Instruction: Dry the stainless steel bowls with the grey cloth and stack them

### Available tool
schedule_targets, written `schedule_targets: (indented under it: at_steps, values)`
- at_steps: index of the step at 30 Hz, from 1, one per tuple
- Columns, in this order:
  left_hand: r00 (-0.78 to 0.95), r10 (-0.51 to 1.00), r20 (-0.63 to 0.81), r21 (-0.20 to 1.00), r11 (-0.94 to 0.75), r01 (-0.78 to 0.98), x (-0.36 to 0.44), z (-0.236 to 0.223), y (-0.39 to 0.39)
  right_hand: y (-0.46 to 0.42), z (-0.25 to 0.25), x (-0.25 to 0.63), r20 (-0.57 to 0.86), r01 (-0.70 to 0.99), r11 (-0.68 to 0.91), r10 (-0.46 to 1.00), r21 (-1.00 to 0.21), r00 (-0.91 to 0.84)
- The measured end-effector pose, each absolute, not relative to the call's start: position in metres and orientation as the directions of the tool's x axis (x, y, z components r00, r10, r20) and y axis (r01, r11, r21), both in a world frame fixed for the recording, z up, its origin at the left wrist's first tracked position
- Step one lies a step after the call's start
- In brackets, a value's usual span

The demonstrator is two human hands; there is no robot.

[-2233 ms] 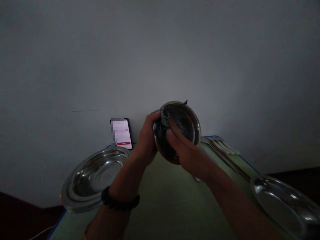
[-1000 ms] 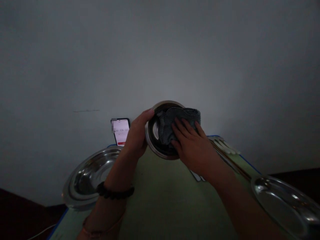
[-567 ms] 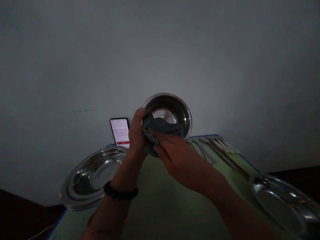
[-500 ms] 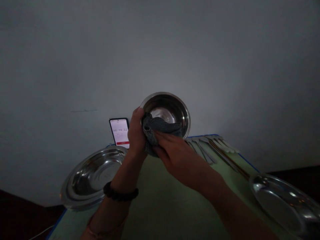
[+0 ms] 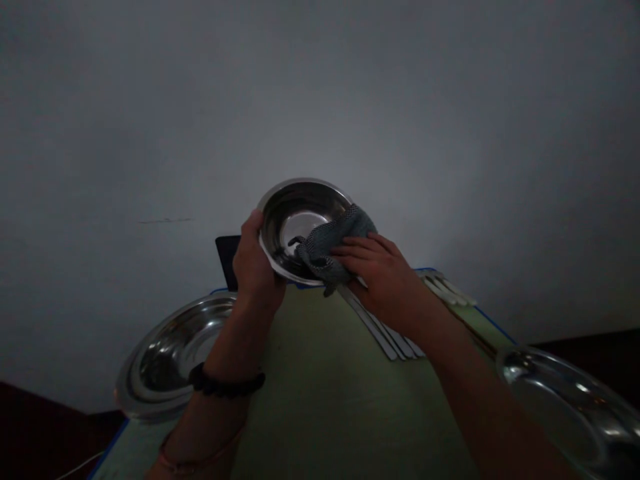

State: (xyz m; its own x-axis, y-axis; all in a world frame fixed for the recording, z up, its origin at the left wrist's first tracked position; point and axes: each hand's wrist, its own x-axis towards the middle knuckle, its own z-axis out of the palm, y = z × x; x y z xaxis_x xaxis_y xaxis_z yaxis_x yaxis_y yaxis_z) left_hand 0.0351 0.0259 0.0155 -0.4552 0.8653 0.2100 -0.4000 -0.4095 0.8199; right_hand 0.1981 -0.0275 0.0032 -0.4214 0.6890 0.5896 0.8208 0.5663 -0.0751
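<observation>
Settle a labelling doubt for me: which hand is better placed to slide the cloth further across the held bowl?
The right hand, I'd judge: it rests on the cloth at the right side of the held bowl, while the left hand is occupied gripping that bowl's left side.

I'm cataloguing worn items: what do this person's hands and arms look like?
The left hand and right hand are gloveless, and no sleeves show. The left arm wears a chunky dark bracelet, seemingly beaded, and farther up a thin reddish band.
</observation>
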Motion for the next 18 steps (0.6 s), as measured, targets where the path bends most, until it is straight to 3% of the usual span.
schedule_targets:
  at_steps: [4, 9, 15, 18]
  values:
    - [-0.456, 0.875, 0.163, 0.854, -0.356, -0.379, 0.048, 0.01, 0.023, -0.034, 0.004, 0.189, 0.501, 0.762, 0.64, 0.693, -0.098, -0.518]
    - [-0.24, 0.961, 0.139, 0.863, -0.236, -0.446, 0.058, -0.001, 0.024, -0.033, 0.004, 0.181, 0.441, 0.796, 0.594, 0.749, -0.116, -0.494]
    - [-0.103, 0.992, 0.066, 0.802, -0.115, -0.587, 0.059, -0.004, 0.03, -0.028, 0.0, 0.185, 0.406, 0.802, 0.58, 0.773, -0.141, -0.488]
    - [-0.022, 0.996, 0.092, 0.828, -0.088, -0.554, 0.056, -0.01, 0.036, -0.028, -0.003, 0.185, 0.405, 0.826, 0.548, 0.79, -0.129, -0.461]
